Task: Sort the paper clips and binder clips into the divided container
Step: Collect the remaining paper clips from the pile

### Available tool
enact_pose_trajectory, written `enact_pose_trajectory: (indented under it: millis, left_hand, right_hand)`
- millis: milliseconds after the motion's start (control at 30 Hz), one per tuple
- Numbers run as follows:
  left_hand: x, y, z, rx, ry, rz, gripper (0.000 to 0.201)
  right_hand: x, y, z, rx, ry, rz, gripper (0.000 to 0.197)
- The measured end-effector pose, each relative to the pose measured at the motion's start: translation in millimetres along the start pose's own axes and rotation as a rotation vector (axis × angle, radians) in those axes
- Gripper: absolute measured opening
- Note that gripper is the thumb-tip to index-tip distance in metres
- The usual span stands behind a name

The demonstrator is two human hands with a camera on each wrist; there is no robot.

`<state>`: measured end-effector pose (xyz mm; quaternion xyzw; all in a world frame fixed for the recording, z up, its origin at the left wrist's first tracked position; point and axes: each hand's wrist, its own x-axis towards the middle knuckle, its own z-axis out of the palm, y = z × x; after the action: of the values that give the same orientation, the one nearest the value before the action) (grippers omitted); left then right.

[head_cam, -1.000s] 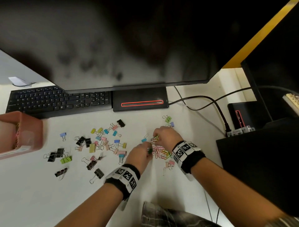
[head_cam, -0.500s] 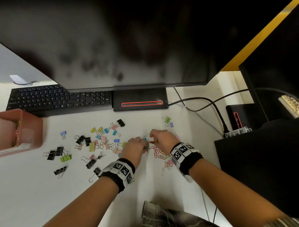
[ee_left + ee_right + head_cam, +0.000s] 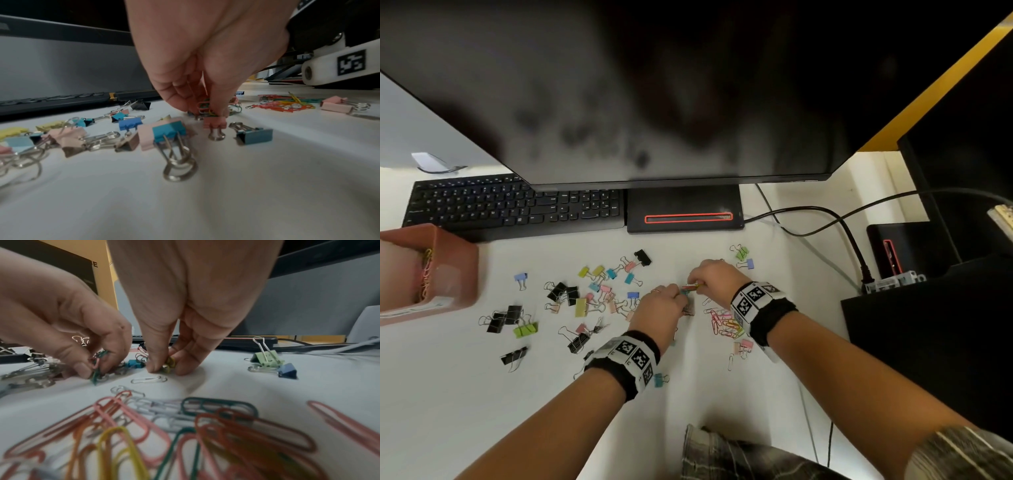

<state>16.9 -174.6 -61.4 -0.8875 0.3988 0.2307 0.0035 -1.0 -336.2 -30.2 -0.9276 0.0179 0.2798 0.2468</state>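
two hands: both work low over the counter, fingertips down among the clips.
left hand: fingers and thumb pinch a small bunch of paper clips, pink and green wire showing between them in the right wrist view.
right hand: thumb and fingers pinch a few yellow paper clips right at the counter surface.
paper clips: loose pile lies just beside the right wrist; thin bent wire with a smooth coloured coating, plus a few bare silvery ones.
how they handle: very light and springy, i judge; they lie flat and slip on the smooth top, so a fingertip pinch on the rounded end, or a sweep into a heap, suits best. loops snag each other, so several may lift together.
binder clips: scattered left of the hands, black, yellow, pink, blue, green; two more sit beyond the right hand.
how they handle: stiff folded metal bodies with shiny wire handles; heavier than the wire clips and easy to take by the body or a handle loop.
container: reddish box at the left edge, well apart from both hands, paper clips visible in one compartment.
surface: white, matte, flat.
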Motion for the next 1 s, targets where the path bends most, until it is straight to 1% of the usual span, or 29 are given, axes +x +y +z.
enact_pose_trajectory:
  millis: [67, 167, 233, 300, 400, 500, 567, 667, 733, 800, 833, 867, 933, 967, 1000]
  left_hand:
    - [-2, 2, -1, -0.018, 0.029, 0.011, 0.041]
    - [-4, 6, -12, 0.003, -0.016, 0.006, 0.041]
    - [-3, 4, -13, 0.053, -0.046, -0.016, 0.045]
    - [-2, 3, -10, 0.067, -0.034, -0.033, 0.05]
    - [-4, 7, -14, 0.023, -0.026, -0.034, 0.04]
    - [-6, 8, -17, 0.02, -0.009, -0.033, 0.041]
    - [-6, 9, -15, 0.036, -0.016, -0.041, 0.043]
    - [-5, 9, -15, 0.141, -0.066, -0.031, 0.047]
    - [-5, 8, -13, 0.156, -0.029, -0.018, 0.047]
    - [-5, 5, -11, 0.072, 0.013, -0.006, 0.041]
    - [-5, 2, -12, -0.009, 0.037, -0.015, 0.037]
    - [-6, -2, -14, -0.127, 0.064, -0.042, 0.031]
    - [-12, -11, -26, -0.394, 0.129, -0.123, 0.012]
    - [-18, -17, -34, -0.486, 0.169, -0.153, 0.005]
    - [-24, -25, -41, -0.557, 0.21, -0.173, 0.006]
  right_hand:
    - [2, 0, 2, -0.005, 0.006, 0.013, 0.025]
    - [3, 0, 4, -0.03, 0.017, 0.019, 0.021]
    - [3, -1, 5, -0.048, 0.009, 0.029, 0.021]
    - [2, -3, 4, -0.066, 0.004, 0.041, 0.023]
    - [1, -4, 6, -0.034, 0.028, 0.063, 0.024]
    - [-1, -7, 7, -0.013, 0.016, 0.099, 0.027]
    - [-1, -9, 8, -0.03, 0.002, 0.111, 0.026]
    - [-3, -11, 11, -0.035, -0.011, 0.144, 0.024]
    - [-5, -12, 13, -0.043, -0.009, 0.153, 0.025]
    - [-8, -12, 13, -0.035, -0.003, 0.157, 0.026]
    - [-11, -11, 13, -0.015, 0.001, 0.163, 0.026]
    - [-13, -9, 12, 0.009, 0.012, 0.169, 0.026]
    - [-20, -7, 10, 0.063, 0.053, 0.179, 0.024]
    - [-23, -8, 9, 0.086, 0.082, 0.181, 0.023]
    - [-25, -11, 7, 0.101, 0.112, 0.179, 0.023]
